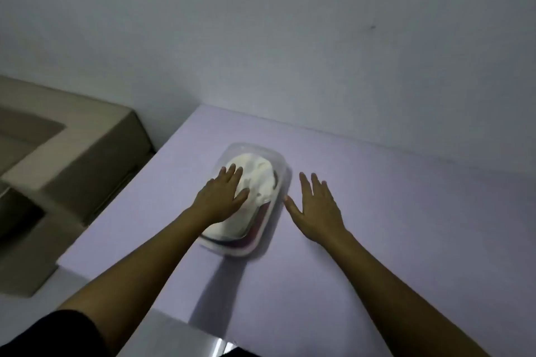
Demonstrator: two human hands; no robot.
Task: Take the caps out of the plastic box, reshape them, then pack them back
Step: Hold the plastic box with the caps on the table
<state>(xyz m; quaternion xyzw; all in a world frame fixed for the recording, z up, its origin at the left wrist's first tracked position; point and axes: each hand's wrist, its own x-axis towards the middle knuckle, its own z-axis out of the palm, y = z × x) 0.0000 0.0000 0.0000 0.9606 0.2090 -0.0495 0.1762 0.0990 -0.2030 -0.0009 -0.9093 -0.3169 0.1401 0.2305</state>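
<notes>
A clear plastic box (282, 171) lies on the lilac table, holding stacked caps. A white cap (258, 175) is on top, and darker red and black caps (255, 236) show beneath it at the near end. My left hand (222, 194) rests flat on the white cap with fingers spread, gripping nothing. My right hand (314, 206) hovers flat just right of the box, fingers apart, its thumb close to the box's side.
The lilac table (391, 226) meets a white wall (290, 38) at the back. Its left edge drops off toward a beige sofa (66, 159). The near table edge runs across the bottom of the view.
</notes>
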